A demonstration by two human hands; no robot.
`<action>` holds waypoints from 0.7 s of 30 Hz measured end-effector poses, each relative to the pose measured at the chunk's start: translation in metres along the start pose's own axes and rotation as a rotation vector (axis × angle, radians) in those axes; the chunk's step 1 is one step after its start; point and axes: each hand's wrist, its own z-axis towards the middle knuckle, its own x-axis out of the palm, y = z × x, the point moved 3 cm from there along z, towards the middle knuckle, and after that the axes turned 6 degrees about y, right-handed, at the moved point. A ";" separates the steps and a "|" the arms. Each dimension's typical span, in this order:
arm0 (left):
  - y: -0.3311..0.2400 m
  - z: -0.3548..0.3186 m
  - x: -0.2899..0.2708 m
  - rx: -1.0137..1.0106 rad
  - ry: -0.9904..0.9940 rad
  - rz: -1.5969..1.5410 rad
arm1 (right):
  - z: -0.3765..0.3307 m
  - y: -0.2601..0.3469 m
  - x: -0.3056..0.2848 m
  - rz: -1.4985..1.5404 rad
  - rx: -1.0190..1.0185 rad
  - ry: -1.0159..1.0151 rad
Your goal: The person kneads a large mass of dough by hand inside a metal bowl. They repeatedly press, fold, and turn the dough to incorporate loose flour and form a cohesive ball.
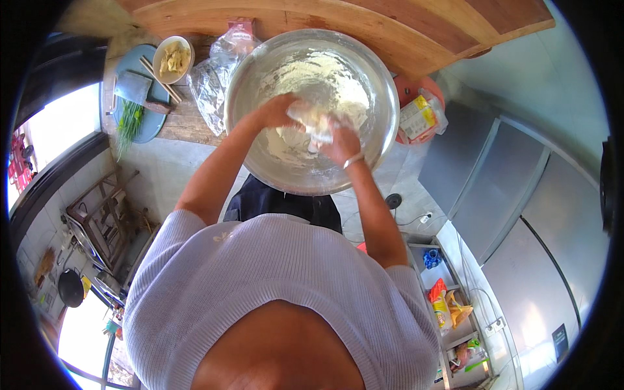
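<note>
A large shiny metal bowl [383, 84] holds white flour [318, 71] spread over its bottom and wall. Above the flour, a pale, floury lump of dough [311, 121] is between my two hands, smeared by motion. My left hand [281, 112] comes in from the left, its fingers closed on the dough's near end. From the lower right, my right hand [341, 143], with a light bracelet at the wrist, grips the other side. Flour coats the fingers, and their tips are partly hidden.
Left of the bowl, a wooden table [201, 127] bears a clear plastic bag [211, 91], a small bowl of yellowish pieces [174, 58], and a blue board [153, 123] with a cleaver [133, 86], chopsticks and green onions [130, 123]. A yellow-and-white package [416, 118] lies on a red stool at right.
</note>
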 end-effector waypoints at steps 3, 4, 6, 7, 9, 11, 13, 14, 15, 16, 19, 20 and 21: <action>-0.005 -0.037 0.016 -0.175 0.046 -0.035 | -0.042 0.043 0.005 -0.168 0.023 -0.042; -0.001 -0.045 0.028 -0.247 0.074 -0.033 | -0.046 0.052 0.005 -0.184 0.054 -0.031; -0.002 -0.049 0.052 -0.313 0.098 0.210 | -0.043 0.040 0.032 -0.209 0.111 -0.012; 0.000 -0.052 0.063 -0.352 0.111 0.328 | -0.040 0.036 0.047 -0.220 0.136 0.006; 0.000 -0.056 0.074 -0.366 0.110 0.398 | -0.030 0.034 0.058 -0.228 0.204 0.153; 0.004 -0.058 0.082 -0.360 0.063 0.460 | -0.024 0.031 0.064 -0.238 0.163 0.178; 0.008 -0.058 0.088 -0.337 -0.027 0.509 | -0.019 0.026 0.069 -0.240 0.152 0.178; 0.010 -0.056 0.089 -0.338 -0.045 0.522 | -0.017 0.023 0.072 -0.241 0.147 0.179; 0.013 -0.053 0.088 -0.341 -0.063 0.536 | -0.012 0.020 0.075 -0.247 0.137 0.165; 0.011 -0.050 0.085 -0.341 -0.079 0.550 | -0.006 0.018 0.077 -0.251 0.131 0.148; 0.007 -0.043 0.076 -0.354 -0.051 0.544 | 0.010 0.010 0.083 -0.261 0.130 0.109; 0.006 -0.042 0.073 -0.358 -0.047 0.540 | 0.014 0.009 0.085 -0.259 0.127 0.100; 0.004 -0.040 0.070 -0.360 -0.042 0.536 | 0.017 0.006 0.086 -0.257 0.124 0.090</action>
